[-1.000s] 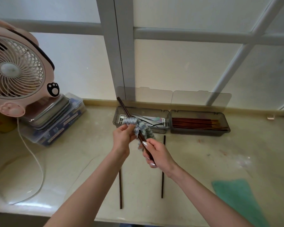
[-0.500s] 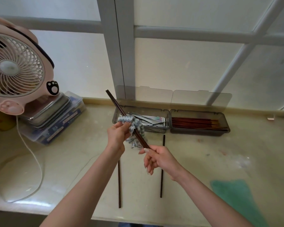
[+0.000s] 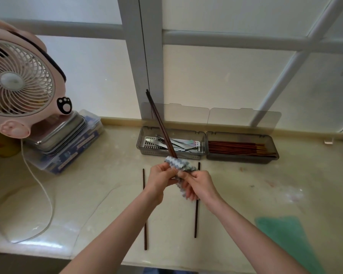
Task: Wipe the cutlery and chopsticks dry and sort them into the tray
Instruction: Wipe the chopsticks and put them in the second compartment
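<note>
My left hand (image 3: 160, 176) pinches a grey-and-white cloth (image 3: 178, 162) that is wrapped round the lower end of dark brown chopsticks (image 3: 160, 123). My right hand (image 3: 199, 184) grips that lower end, with cloth hanging under its fingers. The chopsticks rise up and to the left, in front of the window post. Two more dark chopsticks lie on the counter, one on the left (image 3: 145, 212) and one on the right (image 3: 196, 218) that is partly hidden by my right hand. Behind them stands a grey tray: the left compartment (image 3: 140, 142) holds metal cutlery, the right compartment (image 3: 273, 155) holds several chopsticks.
A pink fan (image 3: 20, 80) stands at the far left on stacked metal and plastic boxes (image 3: 67, 143), and its white cord (image 3: 46, 194) loops over the counter. A green cloth (image 3: 285, 236) lies at the front right. The tray's clear lids (image 3: 244, 119) lean against the window.
The cloth has slid down the chopsticks to their lower end and my hands have come together. The chopsticks now stand steeper, with their tips higher.
</note>
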Motion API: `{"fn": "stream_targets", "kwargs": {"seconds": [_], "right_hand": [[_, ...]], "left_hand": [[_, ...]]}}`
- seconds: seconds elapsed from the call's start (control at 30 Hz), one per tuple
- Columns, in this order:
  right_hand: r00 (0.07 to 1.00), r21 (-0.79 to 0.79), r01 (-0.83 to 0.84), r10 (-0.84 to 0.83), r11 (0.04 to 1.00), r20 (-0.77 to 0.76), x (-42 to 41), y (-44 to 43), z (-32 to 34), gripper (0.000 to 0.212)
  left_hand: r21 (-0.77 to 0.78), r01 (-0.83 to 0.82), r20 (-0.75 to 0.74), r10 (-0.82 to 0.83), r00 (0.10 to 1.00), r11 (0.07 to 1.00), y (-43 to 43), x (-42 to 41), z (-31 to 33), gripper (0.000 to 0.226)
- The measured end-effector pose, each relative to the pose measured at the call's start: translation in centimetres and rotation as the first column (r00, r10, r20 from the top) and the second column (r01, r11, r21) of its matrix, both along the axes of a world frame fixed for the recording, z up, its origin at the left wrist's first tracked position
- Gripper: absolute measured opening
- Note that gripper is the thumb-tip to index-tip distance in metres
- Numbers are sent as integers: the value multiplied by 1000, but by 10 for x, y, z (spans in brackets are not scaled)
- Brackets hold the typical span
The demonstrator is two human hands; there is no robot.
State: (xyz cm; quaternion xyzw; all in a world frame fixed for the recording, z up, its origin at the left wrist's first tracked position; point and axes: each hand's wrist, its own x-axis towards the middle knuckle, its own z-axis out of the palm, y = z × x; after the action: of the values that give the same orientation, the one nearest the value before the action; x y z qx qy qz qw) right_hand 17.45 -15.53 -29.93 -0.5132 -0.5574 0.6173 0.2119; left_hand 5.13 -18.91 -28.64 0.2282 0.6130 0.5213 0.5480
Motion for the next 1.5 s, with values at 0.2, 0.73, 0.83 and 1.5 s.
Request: {"fn": "stream_targets", "kwargs": {"seconds": [0.2, 0.73, 0.83, 1.5], "right_hand": [[981, 232, 195, -192, 953, -36, 12, 9, 0, 45], [962, 412, 271, -260, 870, -83, -1, 3, 5, 12], [997, 308, 71, -70, 949, -14, -2, -5, 2, 18], [948, -150, -155, 105, 976, -299, 0, -2, -4, 34]], "left_hand": [[-75, -53, -68, 48, 997, 996, 3, 0, 0, 14], [-124, -114, 42, 120, 992, 986, 3, -7, -5, 7], [-99, -157, 76, 164, 983, 983, 4, -12, -9, 14], [-32, -46, 216, 51, 975, 998, -2, -15, -19, 6]]}}
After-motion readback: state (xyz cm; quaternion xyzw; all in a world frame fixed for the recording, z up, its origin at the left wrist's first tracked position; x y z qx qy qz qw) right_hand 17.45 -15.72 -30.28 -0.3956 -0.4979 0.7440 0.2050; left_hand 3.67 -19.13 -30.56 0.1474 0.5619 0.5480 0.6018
